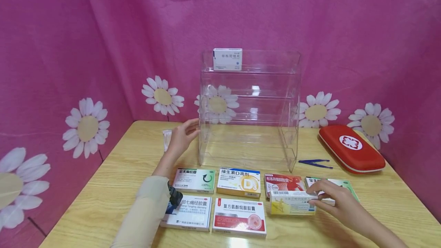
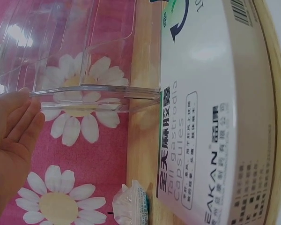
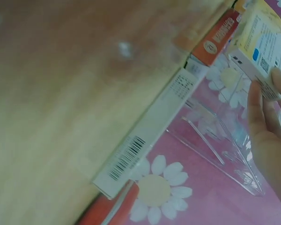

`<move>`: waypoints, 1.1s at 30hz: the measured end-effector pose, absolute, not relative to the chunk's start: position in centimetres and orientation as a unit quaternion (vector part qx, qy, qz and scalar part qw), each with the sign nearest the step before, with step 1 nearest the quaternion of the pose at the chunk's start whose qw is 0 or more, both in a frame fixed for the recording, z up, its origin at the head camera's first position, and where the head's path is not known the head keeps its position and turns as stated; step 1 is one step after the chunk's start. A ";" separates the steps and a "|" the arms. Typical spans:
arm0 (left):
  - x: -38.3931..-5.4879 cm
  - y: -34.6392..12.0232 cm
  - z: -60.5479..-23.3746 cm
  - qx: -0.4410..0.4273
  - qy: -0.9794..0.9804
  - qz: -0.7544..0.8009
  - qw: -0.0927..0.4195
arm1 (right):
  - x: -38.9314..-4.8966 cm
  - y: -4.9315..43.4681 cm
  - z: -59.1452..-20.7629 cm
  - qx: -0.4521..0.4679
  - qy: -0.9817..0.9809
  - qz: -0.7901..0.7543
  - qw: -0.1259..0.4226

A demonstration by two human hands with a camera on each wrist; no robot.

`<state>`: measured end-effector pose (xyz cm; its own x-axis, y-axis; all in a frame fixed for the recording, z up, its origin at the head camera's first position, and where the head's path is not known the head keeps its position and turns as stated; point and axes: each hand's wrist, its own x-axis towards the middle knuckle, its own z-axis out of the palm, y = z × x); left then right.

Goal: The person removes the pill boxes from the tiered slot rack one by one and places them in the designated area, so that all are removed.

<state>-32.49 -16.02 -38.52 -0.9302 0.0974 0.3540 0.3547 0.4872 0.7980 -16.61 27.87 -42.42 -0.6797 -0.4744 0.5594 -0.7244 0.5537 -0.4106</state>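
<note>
My right hand [image 1: 337, 204] pinches one end of a white and yellow medicine box [image 1: 292, 204], tilted up over the front row. This box [image 3: 264, 44] also shows between thumb and fingers in the right wrist view. With fingers extended, my left hand [image 1: 182, 136] touches the left side of a clear tiered display rack [image 1: 268, 72]. The left wrist view shows that hand [image 2: 11, 126] against the rack's edge. On the rack's top tier stands a white medicine box [image 1: 228, 60]. Behind the held box lies a red ibuprofen box [image 1: 284, 182], partly covered.
Before the rack lie a vitamin D box [image 1: 239, 183], two green-and-white capsule boxes [image 1: 194, 181], a red-and-white box [image 1: 239, 217] and a white-blue box [image 1: 187, 212]. Blue tweezers [image 1: 316, 163] and a red first-aid case [image 1: 351, 148] are right; a small plastic packet [image 1: 167, 139] is left.
</note>
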 end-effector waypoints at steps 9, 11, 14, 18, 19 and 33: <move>-32.2 -16.0 -38.4 -0.124 -0.853 -0.492 0.120 | -15.7 28.6 -43.0 0.308 -0.888 0.337 0.047; -32.2 -16.0 -38.3 -0.123 -0.854 -0.490 0.119 | -15.7 28.8 -43.0 0.299 -0.892 0.337 0.020; -32.3 -16.0 -38.2 -0.126 -0.855 -0.489 0.122 | -15.8 29.1 -43.0 0.302 -0.890 0.342 -0.007; -32.3 -16.0 -38.1 -0.125 -0.854 -0.489 0.125 | -16.0 29.3 -42.9 0.320 -0.882 0.346 -0.034; -32.4 -16.0 -38.1 -0.124 -0.854 -0.489 0.124 | -16.0 29.3 -42.9 0.318 -0.882 0.344 -0.043; -32.3 -15.9 -38.4 -0.127 -0.853 -0.492 0.121 | -16.7 29.7 -43.7 0.336 -0.881 0.319 -0.091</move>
<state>-32.28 -15.93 -38.43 -0.9385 0.0965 0.3316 0.3354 0.4830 0.8088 -16.69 29.66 -43.66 -0.7574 -0.6506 0.0545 -0.5346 0.5700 -0.6240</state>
